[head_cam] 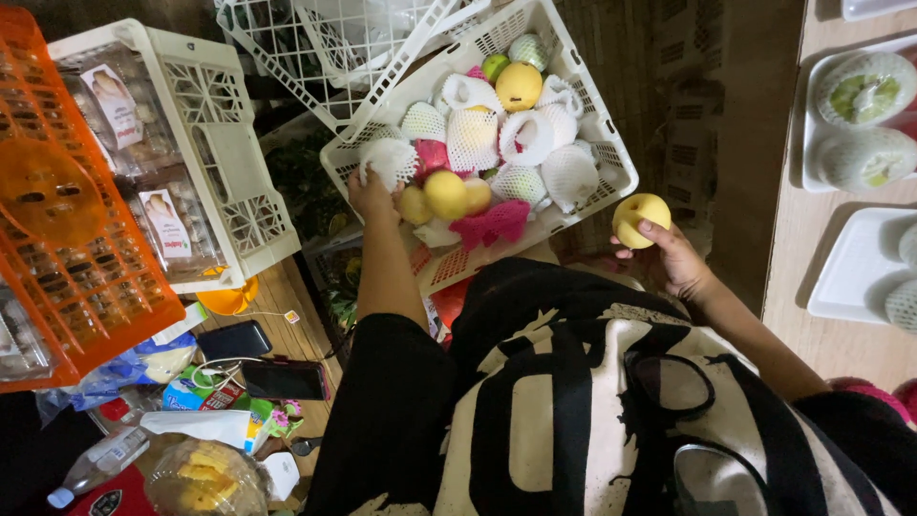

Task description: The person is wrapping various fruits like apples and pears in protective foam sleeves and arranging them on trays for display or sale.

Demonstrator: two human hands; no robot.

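Observation:
My left hand (371, 194) reaches into a white plastic crate (607, 143) and grips a white foam fruit net (390, 159) at the crate's near left corner. The crate holds several yellow fruits (446, 192), white foam nets and pink foam nets (492, 225). My right hand (673, 256) is outside the crate, to its right, and holds a bare yellow fruit (640, 218) in its fingers.
A second white crate (212, 143) with clear packed boxes stands at left, beside an orange crate (76, 248). Two phones (283, 379), bottles and packets lie on the wooden surface below. White foam trays (857, 268) with netted green fruit (864, 88) sit on the table at right.

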